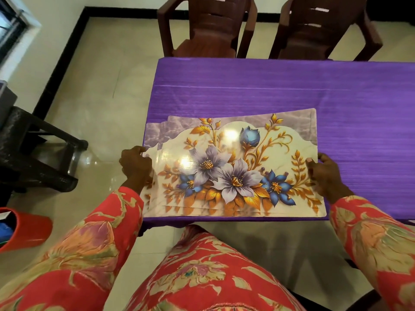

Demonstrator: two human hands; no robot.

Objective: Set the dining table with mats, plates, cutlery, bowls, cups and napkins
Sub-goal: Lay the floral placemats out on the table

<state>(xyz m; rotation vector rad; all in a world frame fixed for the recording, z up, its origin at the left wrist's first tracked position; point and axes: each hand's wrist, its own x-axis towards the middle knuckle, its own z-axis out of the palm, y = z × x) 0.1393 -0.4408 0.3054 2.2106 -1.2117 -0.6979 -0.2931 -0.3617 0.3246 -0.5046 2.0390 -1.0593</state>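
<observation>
Now both hands grip a stack of floral placemats [233,167] at the near corner of the purple-clothed table [258,90]: left hand [135,166] pinching the left edge, right hand [326,173] the right, seemingly several mats.

The lower mats [155,176] hide beneath the top one; the table [359,97] runs off right.
</observation>
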